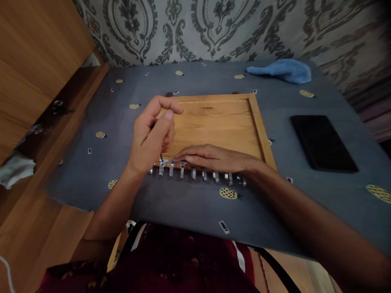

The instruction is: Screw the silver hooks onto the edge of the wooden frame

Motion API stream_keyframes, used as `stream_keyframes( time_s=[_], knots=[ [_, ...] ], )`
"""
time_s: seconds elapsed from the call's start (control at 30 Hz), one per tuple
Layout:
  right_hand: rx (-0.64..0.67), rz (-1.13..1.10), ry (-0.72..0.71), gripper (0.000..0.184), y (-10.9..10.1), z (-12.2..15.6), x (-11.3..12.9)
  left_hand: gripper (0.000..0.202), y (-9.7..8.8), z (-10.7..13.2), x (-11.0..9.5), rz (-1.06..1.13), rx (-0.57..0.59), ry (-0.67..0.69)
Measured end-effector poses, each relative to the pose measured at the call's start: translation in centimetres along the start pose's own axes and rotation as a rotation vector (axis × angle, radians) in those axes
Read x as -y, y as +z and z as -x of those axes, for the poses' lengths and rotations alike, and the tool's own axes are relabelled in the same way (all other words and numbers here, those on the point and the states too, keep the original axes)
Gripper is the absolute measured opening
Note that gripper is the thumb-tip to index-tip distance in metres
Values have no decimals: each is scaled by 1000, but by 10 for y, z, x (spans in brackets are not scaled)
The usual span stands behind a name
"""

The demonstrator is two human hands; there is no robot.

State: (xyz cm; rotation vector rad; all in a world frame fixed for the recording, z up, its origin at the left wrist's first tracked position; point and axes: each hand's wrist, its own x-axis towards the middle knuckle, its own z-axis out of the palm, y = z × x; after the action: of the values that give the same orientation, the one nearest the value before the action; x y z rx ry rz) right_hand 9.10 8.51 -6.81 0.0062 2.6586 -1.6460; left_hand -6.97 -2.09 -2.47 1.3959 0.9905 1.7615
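A shallow wooden board with a raised rim [220, 124] lies on the table. Along its near edge runs a row of shiny metal hooks [182, 171]. Over the board's left near corner, my left hand [152, 137] is closed, thumb against the curled fingers. A thin dark shaft, apparently of a screwdriver [161, 157], points down from it to the hook strip; its handle is hidden in the hand. My right hand [215, 157] lies flat with fingers stretched along the near edge, covering part of the strip.
A black phone or tablet [323, 143] lies at the right, and a blue cloth [284, 70] near the wall. The table [96, 167] has a grey pineapple-print cover. A wooden cabinet [34, 45] with an open shelf stands at the left.
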Motion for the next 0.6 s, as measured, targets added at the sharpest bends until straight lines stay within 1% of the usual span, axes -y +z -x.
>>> stream_keyframes(
  time_s=[0.1, 0.27, 0.4, 0.5, 0.6],
  knots=[
    [3, -7, -4, 38, 0, 0, 1, 14, -1, 0, 2, -20, -4, -3],
    [3, -14, -14, 37, 0, 0, 2, 12, -1, 2, 3, -61, -28, -65],
    [4, -11, -8, 36, 0, 0, 2, 13, -1, 2, 6, -83, -31, -62],
    [3, 1, -8, 37, 0, -1, 2, 13, 0, 2, 7, -85, -19, -61],
    [6, 2, -14, 38, 0, 0, -1, 13, 1, 3, 6, -81, 22, -84]
  ],
)
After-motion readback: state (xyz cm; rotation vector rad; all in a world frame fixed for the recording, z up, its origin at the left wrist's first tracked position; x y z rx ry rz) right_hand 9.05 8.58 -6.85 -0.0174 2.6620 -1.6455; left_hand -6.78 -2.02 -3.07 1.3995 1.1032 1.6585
